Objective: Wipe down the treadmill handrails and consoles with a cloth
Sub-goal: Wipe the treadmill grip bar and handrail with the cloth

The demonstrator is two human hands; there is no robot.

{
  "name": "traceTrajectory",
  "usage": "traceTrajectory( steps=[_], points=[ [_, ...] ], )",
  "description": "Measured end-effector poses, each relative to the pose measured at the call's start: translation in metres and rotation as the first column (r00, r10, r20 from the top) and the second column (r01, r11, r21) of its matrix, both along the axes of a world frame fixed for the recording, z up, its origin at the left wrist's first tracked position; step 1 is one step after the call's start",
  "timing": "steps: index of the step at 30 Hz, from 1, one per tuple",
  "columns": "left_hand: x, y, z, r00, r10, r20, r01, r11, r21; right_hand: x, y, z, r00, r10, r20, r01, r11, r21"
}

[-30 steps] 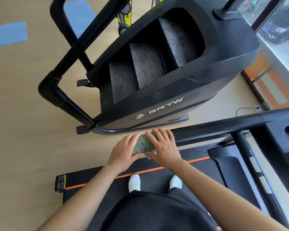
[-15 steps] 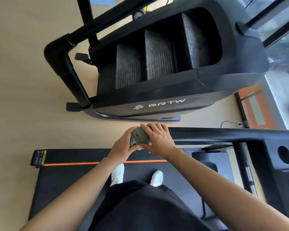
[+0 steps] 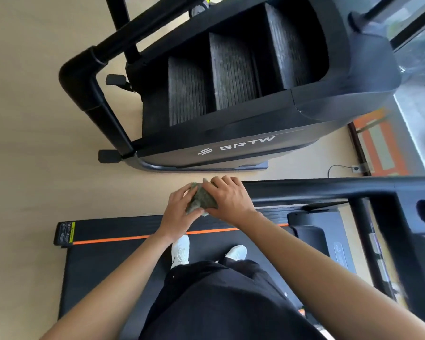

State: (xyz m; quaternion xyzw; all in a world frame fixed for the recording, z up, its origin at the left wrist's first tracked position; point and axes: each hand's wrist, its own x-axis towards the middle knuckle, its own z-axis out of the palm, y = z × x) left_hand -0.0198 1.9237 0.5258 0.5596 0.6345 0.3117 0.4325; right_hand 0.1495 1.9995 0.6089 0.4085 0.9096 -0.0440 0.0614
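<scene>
Biggest thing in view is a black stair climber (image 3: 255,99) on the wood floor (image 3: 35,119), just beyond the treadmill and not part of the job. Nearer me is the treadmill belt (image 3: 113,271) with an orange side stripe. I'm standing on it, white shoes (image 3: 180,251) showing. The handrail (image 3: 317,191) runs from its free end at centre off right into the console (image 3: 407,231), which has a round cup hole; most of the console is cut off by the frame edge. The rail reads as rigid black tube, fixed, and should take push load fine. The finish looks matte, so I expect drag, not skating. Both hands meet at the rail's free end. The left hand (image 3: 179,214) has its fingers curled into the left side of the cloth (image 3: 203,200), pinching a bunch of it. The right hand (image 3: 231,198) lies over the cloth's right side, fingers bent over the far edge, holding it down at the rail end. The cloth is small, grey-green, crumpled into a wad between the two hands. I can't tell if it wraps under the tube. Handling call: light, limp, zero stiffness, so it will bunch up or slip out of a loose hold. Best hold is palm on top with fingers wrapped round the tube so the cloth is trapped against it, then slide toward the console. Refolding to a flat pad first gives more contact. Nothing fragile in view; console buttons not visible.
</scene>
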Motion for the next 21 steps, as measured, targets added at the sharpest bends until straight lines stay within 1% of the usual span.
traceTrajectory(
  steps=[2, 5, 7, 8, 11, 14, 16, 18, 21],
  points=[
    [0.005, 0.004, 0.005, 1.000, -0.002, 0.008, 0.001, 0.999, 0.045, 0.009, -0.003, 0.002, 0.998, -0.029, -0.063, 0.030, 0.999, 0.012],
    [0.013, 0.013, 0.017, 0.994, 0.038, -0.106, -0.022, 0.988, 0.151, 0.029, -0.010, 0.006, 0.986, -0.100, -0.134, 0.106, 0.994, 0.038],
    [0.020, 0.023, 0.032, 0.987, 0.026, -0.159, 0.007, 0.979, 0.204, 0.045, -0.016, 0.007, 0.970, -0.158, -0.184, 0.170, 0.984, 0.051],
    [0.024, 0.029, 0.040, 0.985, -0.007, -0.172, 0.041, 0.980, 0.196, 0.053, -0.018, 0.006, 0.961, -0.188, -0.204, 0.203, 0.977, 0.057],
    [0.037, 0.051, 0.065, 0.958, -0.175, -0.228, 0.191, 0.980, 0.050, 0.076, -0.020, 0.005, 0.940, -0.278, -0.198, 0.293, 0.955, 0.052],
    [0.053, 0.074, 0.081, 0.874, -0.347, -0.340, 0.355, 0.934, -0.041, 0.098, -0.021, 0.007, 0.915, -0.371, -0.161, 0.380, 0.925, 0.030],
    [0.067, 0.085, 0.088, 0.819, -0.430, -0.379, 0.431, 0.898, -0.089, 0.112, -0.022, 0.008, 0.897, -0.417, -0.149, 0.425, 0.905, 0.025],
    [0.084, 0.094, 0.094, 0.785, -0.483, -0.389, 0.482, 0.870, -0.107, 0.125, -0.024, 0.009, 0.868, -0.471, -0.155, 0.480, 0.877, 0.028],
    [0.108, 0.107, 0.096, 0.764, -0.528, -0.371, 0.540, 0.838, -0.081, 0.146, -0.032, 0.008, 0.802, -0.572, -0.171, 0.583, 0.812, 0.016]
  ],
)
